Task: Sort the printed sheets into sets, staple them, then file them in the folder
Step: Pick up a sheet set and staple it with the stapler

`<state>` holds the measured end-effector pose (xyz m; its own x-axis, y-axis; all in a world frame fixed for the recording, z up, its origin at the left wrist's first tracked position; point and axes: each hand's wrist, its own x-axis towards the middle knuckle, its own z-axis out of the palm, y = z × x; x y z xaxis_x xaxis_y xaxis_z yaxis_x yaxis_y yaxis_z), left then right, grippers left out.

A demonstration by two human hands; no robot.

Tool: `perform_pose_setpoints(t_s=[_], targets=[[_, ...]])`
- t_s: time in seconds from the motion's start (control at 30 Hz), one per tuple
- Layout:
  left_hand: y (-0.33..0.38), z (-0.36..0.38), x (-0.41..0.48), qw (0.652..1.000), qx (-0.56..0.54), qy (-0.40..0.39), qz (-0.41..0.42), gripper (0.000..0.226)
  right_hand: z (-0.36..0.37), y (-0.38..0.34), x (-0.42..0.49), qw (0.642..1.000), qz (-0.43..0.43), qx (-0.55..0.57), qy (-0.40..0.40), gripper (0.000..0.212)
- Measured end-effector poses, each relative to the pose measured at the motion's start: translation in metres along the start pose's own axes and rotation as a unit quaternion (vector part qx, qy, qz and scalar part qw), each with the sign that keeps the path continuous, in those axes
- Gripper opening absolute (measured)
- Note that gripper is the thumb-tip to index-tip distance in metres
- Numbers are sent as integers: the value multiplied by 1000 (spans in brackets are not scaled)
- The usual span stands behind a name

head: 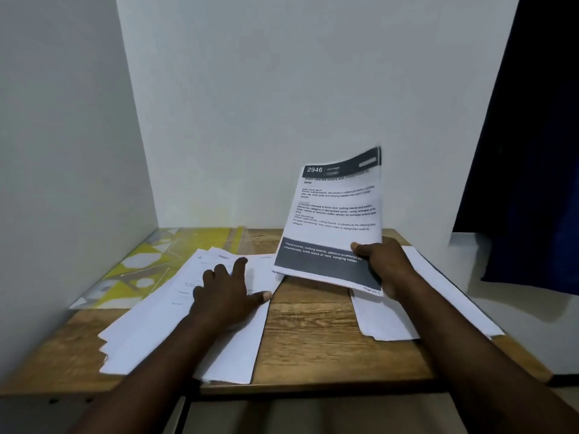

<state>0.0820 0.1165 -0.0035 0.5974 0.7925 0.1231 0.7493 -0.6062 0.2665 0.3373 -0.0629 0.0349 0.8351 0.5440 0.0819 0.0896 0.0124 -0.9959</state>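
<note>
A: Where are the sheets at this moment?

B: The right hand (385, 264) pinches a lifted bundle of printed sheets (335, 214) at its lower corner, thumb on top, above the right pile (391, 321). The left hand (225, 292) lies flat, fingers straight, on the fanned left pile (156, 333).

A: How to sort well?

B: I think: read the header number first, press the left pile so nothing slides, and square the edges before stapling. The yellow folder (163, 261) lies at the back left of the table (313, 339).
</note>
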Motion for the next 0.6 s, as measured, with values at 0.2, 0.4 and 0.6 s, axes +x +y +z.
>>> perform_pose_setpoints(t_s=[0.2,0.4,0.6], targets=[[12,-10,-9,990,-88,107,23,60,-17,12,-34,995,38,72,-62,27],[49,-47,-19,788,-614,-50,4,43,-16,11,-52,991,25,69,-109,26],[72,-27,-30,832,-551,38,47,19,-3,8,-68,990,-21,83,-115,29]])
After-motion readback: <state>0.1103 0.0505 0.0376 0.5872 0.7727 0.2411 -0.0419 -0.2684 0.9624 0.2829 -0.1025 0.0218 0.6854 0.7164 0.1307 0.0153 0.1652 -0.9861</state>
